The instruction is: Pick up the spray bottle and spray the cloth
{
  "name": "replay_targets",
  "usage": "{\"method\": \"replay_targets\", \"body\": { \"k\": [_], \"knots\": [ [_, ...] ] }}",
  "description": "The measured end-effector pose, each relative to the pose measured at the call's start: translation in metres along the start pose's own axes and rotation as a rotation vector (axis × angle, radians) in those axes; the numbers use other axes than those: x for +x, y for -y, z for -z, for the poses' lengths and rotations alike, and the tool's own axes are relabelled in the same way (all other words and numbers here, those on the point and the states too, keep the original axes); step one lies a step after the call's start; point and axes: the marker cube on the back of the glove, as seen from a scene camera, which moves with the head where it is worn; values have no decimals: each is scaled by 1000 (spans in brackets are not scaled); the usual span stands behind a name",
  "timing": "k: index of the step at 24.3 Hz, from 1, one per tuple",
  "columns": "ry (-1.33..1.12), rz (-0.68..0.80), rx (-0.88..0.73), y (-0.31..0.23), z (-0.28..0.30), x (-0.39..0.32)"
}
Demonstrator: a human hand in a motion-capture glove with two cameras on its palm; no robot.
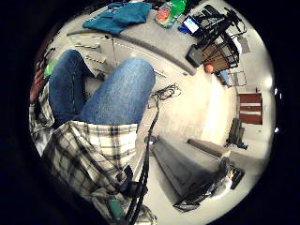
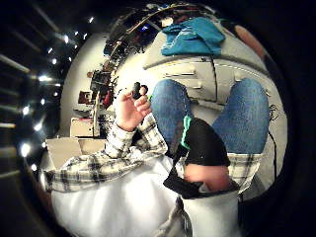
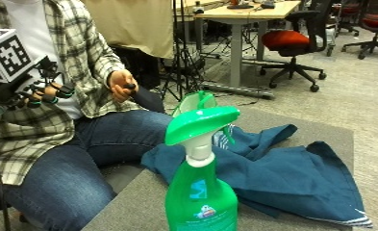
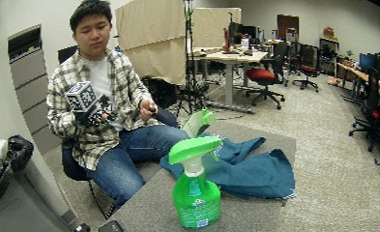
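Note:
A green spray bottle [image 3: 198, 192] stands upright at the near edge of the grey table [image 3: 137, 192]. Beyond it a dark blue cloth [image 3: 284, 173] lies crumpled on the tabletop. My gloved right hand [image 3: 44, 92] is raised at the seated person's chest, well away from the bottle, its fingers loosely curled with nothing in them. The palm views look down at jeans-clad knees, with the cloth [image 1: 119, 16] and a bottle [image 1: 169, 11] on the table [image 1: 154, 40] beyond. The bare left hand [image 3: 121, 85] pinches a small black object.
A second pale green spray head [image 3: 198, 103] pokes up behind the cloth by the person's knee. Cabinet drawers [image 2: 197, 74] sit under the table. Office chairs [image 3: 294, 43], a desk and a tripod stand further back, and a bin with a black bag [image 4: 9, 159] stands beside the person.

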Motion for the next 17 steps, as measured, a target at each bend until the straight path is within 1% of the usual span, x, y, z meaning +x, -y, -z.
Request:
{"method": "replay_targets", "body": {
  "k": [13,17],
  "knots": [
    [-1,-8,3,3,-1,3],
    [13,-12,7,12,-2,7]
  ]
}}
